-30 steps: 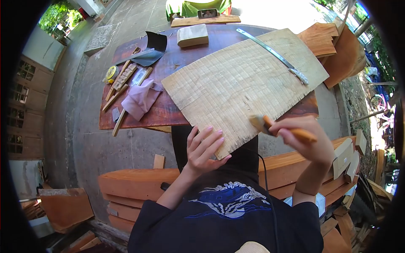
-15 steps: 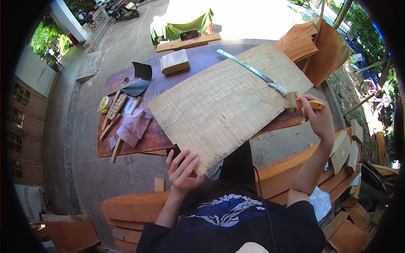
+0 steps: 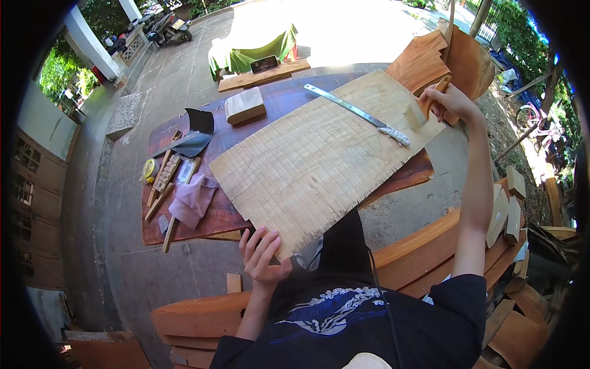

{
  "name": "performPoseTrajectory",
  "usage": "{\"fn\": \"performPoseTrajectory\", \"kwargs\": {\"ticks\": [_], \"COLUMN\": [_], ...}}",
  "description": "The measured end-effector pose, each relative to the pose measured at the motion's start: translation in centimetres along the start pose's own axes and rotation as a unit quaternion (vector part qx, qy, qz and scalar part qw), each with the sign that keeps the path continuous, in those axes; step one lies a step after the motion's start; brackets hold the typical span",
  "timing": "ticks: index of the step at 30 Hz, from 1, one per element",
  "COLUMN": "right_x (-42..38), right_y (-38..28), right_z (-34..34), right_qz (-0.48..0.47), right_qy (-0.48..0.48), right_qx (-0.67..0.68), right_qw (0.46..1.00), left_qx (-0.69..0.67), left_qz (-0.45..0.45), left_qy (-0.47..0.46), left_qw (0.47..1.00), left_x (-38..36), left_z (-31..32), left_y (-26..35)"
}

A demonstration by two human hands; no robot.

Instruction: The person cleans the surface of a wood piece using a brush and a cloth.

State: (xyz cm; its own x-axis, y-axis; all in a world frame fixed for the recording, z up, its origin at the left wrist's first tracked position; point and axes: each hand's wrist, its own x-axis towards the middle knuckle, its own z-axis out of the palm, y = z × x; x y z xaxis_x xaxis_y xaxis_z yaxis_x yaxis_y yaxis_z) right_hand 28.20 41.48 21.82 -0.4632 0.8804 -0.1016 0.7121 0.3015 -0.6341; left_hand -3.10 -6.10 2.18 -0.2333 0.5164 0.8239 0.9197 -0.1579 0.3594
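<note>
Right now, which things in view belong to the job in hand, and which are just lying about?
Likely in the job:
brush, in the right hand
board, its near corner at the left hand

Apparently lying about:
metal strip on the board
pink cloth
tape measure
wooden block

A concrete floor (image 3: 178,92) runs toward glaring sunlight (image 3: 344,24), beside a shaded wall (image 3: 49,126) with paned windows (image 3: 23,190).

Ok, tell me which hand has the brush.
The right hand, at the far end of the board, holds the brush; the left hand has none and is at the near corner.
</note>
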Motion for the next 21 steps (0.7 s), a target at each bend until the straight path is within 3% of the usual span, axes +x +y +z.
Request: {"fn": "performPoseTrajectory", "kwargs": {"ticks": [1, 2, 5, 6, 9, 10, 12, 13, 14, 15, 17, 18, 21], "right_x": [-0.2, 3.5, 3.9, 3.6, 7.6, 7.2, 6.1, 5.9, 7.4, 9.6, 13.4, 13.1, 8.1], "right_y": [-1.2, 2.2, -0.3, -1.5, -0.4, -1.8, -5.4, -6.4, -5.8, -4.9, -3.7, -5.1, -10.3], "right_z": [0.0, -1.4, -0.6, 0.1, 0.6, 2.2, 3.8, 4.2, 4.5, 4.7, 5.0, 5.1, 6.9], "right_qz": [0.029, -0.015, -0.065, -0.045, -0.084, -0.116, -0.105, -0.092, -0.071, -0.094, -0.13, -0.123, -0.121], "right_qy": [-0.056, -0.022, 0.048, 0.001, 0.139, 0.268, 0.046, -0.071, -0.081, 0.028, 0.244, 0.145, -0.089], "right_qx": [-0.014, -0.091, 0.035, 0.053, -0.285, -0.255, -0.033, 0.08, 0.0, -0.122, -0.347, -0.169, 0.055], "right_qw": [0.998, 0.996, 0.996, 0.998, 0.945, 0.922, 0.993, 0.99, 0.994, 0.988, 0.896, 0.967, 0.987], "left_qx": [-0.001, 0.0, -0.001, -0.003, -0.009, -0.011, -0.013, -0.015, -0.014, -0.012, -0.01, -0.01, -0.016], "left_qz": [-0.003, -0.001, 0.004, 0.004, 0.005, 0.005, 0.003, 0.003, 0.001, 0.001, -0.002, -0.003, -0.009], "left_qy": [0.003, 0.003, 0.008, 0.01, 0.018, 0.02, 0.022, 0.02, 0.017, 0.015, 0.017, 0.02, 0.037], "left_qw": [1.0, 1.0, 1.0, 1.0, 1.0, 1.0, 1.0, 1.0, 1.0, 1.0, 1.0, 1.0, 0.999], "left_x": [0.0, 0.0, 0.0, -0.1, -0.4, -0.5, -0.3, -0.3, -0.3, -0.2, -0.2, -0.2, -0.5], "left_z": [0.1, 0.2, 0.2, 0.3, 0.6, 0.6, 0.6, 0.5, 0.5, 0.4, 0.4, 0.5, 1.1], "left_y": [0.1, 0.0, -0.1, -0.2, -0.4, -0.4, -0.4, -0.4, -0.3, -0.3, -0.3, -0.3, -0.2]}}
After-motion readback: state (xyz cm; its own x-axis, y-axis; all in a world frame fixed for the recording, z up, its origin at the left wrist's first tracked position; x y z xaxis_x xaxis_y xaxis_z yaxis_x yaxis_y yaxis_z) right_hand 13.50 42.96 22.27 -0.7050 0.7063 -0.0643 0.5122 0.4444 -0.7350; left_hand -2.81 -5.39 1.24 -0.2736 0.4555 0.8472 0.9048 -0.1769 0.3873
